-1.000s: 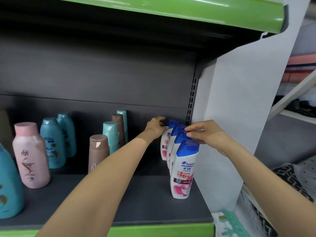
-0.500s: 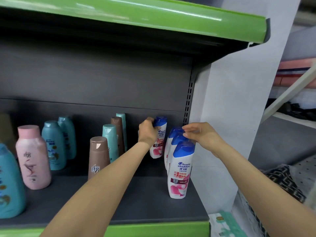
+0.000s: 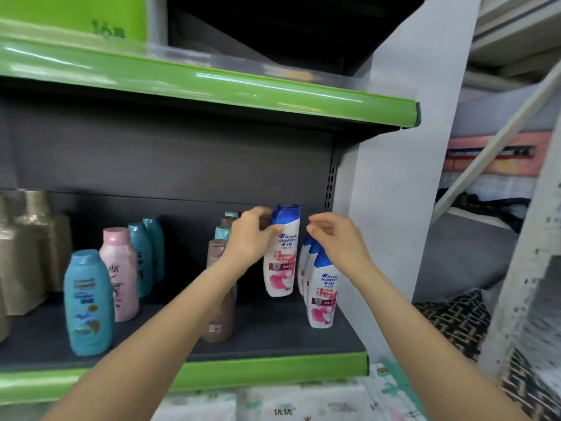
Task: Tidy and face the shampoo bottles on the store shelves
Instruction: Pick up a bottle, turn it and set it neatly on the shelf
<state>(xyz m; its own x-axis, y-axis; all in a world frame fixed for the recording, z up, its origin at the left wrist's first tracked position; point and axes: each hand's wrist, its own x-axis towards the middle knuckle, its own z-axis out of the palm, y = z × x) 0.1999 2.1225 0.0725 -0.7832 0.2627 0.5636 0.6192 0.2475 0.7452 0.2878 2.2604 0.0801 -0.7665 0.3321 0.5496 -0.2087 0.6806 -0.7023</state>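
Observation:
My left hand (image 3: 250,238) grips a white shampoo bottle with a blue cap (image 3: 281,253) near its top and holds it lifted off the dark shelf (image 3: 273,338), label toward me. A row of matching white bottles (image 3: 320,293) stands at the shelf's right end. My right hand (image 3: 334,235) hovers just above that row with loosely curled fingers, holding nothing.
Brown bottles (image 3: 217,302) and teal bottles (image 3: 223,232) stand in a row behind my left arm. Further left are a blue bottle (image 3: 88,302), a pink bottle (image 3: 120,271) and gold packs (image 3: 28,250). A white side panel (image 3: 394,192) closes the shelf's right end.
My left hand has pulled one white bottle out of the back of the row and lifted it forward and up. My right hand has let go of the row's caps.

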